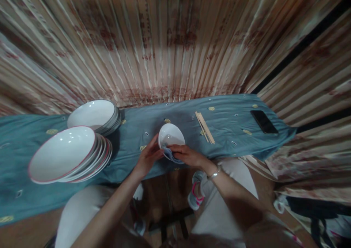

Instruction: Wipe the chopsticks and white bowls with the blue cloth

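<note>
With the left hand (149,155), clasping a small, round, white ceramic bowl (170,132) by its side, probably to stop it turning; with the right hand (188,156), pinching a bunched blue-grey cloth (172,156) over its near rim. Holding the bowl tilted bodyward at the front of the teal-draped worktop (134,122) (whether lifted, impossible to tell), presumably for a clear view inside. Working between pale, thin wooden sticks (206,128) and a stack of white, red-rimmed dishes (64,156), seemingly set aside for elbow room.

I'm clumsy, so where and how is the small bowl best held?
Probably pinch the small bowl at its left side, coming from the left: the curved wall suits the left hand, while the right hand and blue cloth cover its near side.
</note>
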`<state>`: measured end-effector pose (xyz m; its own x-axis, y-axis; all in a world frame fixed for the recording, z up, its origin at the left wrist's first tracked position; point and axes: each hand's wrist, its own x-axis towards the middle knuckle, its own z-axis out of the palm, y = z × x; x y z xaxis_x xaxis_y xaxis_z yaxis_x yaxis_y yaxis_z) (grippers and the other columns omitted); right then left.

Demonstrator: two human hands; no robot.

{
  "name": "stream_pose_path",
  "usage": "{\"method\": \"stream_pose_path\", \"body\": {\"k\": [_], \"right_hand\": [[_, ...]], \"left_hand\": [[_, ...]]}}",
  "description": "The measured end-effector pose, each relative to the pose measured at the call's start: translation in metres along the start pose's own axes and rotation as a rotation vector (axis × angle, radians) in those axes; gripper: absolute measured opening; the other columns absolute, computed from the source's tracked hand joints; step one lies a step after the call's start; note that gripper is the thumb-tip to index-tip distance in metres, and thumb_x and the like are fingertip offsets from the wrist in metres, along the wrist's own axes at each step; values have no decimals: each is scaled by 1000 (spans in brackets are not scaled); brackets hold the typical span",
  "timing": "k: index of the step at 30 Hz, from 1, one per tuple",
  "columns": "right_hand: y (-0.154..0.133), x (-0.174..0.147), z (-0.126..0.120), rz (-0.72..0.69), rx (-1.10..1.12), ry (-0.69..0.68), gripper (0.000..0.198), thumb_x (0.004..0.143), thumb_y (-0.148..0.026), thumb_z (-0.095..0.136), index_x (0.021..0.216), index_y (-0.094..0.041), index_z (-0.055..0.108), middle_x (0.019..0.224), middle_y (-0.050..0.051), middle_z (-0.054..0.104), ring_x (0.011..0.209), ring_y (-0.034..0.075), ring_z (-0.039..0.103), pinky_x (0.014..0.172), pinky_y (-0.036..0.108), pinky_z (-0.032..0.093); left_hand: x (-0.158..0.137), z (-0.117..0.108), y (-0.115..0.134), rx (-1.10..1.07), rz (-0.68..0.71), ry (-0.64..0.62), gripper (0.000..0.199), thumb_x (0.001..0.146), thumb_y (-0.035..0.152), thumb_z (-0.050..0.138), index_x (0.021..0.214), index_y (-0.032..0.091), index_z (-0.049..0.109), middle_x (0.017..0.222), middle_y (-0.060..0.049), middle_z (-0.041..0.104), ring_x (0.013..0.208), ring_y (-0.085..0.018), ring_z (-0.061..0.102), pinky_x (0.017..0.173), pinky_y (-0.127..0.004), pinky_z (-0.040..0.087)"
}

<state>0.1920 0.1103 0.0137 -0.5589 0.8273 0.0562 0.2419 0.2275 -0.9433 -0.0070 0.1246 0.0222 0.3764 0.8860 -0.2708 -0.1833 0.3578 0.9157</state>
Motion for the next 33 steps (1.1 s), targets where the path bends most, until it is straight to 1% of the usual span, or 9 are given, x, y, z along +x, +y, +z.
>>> {"method": "stream_pose_path", "body": {"k": [4,8,11,15,20,24,29,33], "right_hand": [[2,7,5,13,-8,31,46,86,-11,48,129,-22,60,143,4,52,134,19,44,116,39,26],[-2,13,7,48,-58,37,52,85,-9,46,134,-22,55,148,4,46,139,20,38,118,40,22],[-4,17,8,61,-133,51,55,84,-6,44,135,-23,53,149,5,45,140,20,37,118,40,24],[-3,22,10,35,-230,72,56,84,-6,43,137,-22,51,148,6,46,139,20,38,118,40,25],[2,25,13,42,-347,121,54,85,-8,41,139,-13,46,152,14,38,142,22,34,119,43,25],[7,26,14,58,-450,143,52,88,-8,38,140,-10,44,153,18,33,143,23,32,117,44,29],[9,26,12,45,-578,179,50,87,-5,39,136,-10,48,149,18,38,138,23,40,114,40,35],[4,24,9,110,-719,168,50,85,-3,41,133,-9,51,147,18,42,134,27,44,112,42,37]], "left_hand": [[0,0,0,-14,0,-9,89,67,39,80,146,26,39,127,-9,65,113,-29,61,92,-40,52],[-1,-1,-1,-25,-1,10,87,68,38,79,145,28,41,127,-8,64,116,-29,60,94,-41,52],[-1,-1,-2,-34,-3,26,85,68,37,79,144,28,42,126,-8,65,115,-29,60,94,-41,52],[-1,-1,-2,-35,-12,37,86,68,36,79,145,28,40,122,-7,67,114,-29,61,94,-42,53],[-2,1,-1,-45,2,40,88,67,38,80,145,27,41,128,-8,64,118,-31,58,94,-41,53],[-2,3,1,-53,10,26,87,67,39,79,145,28,42,124,-8,66,114,-30,60,94,-42,52],[-2,3,1,-32,-1,31,87,67,37,79,145,27,42,121,-9,67,112,-30,61,93,-43,51],[-2,3,1,-25,13,36,85,67,37,79,144,26,43,122,-9,66,115,-32,59,95,-46,49]]}}
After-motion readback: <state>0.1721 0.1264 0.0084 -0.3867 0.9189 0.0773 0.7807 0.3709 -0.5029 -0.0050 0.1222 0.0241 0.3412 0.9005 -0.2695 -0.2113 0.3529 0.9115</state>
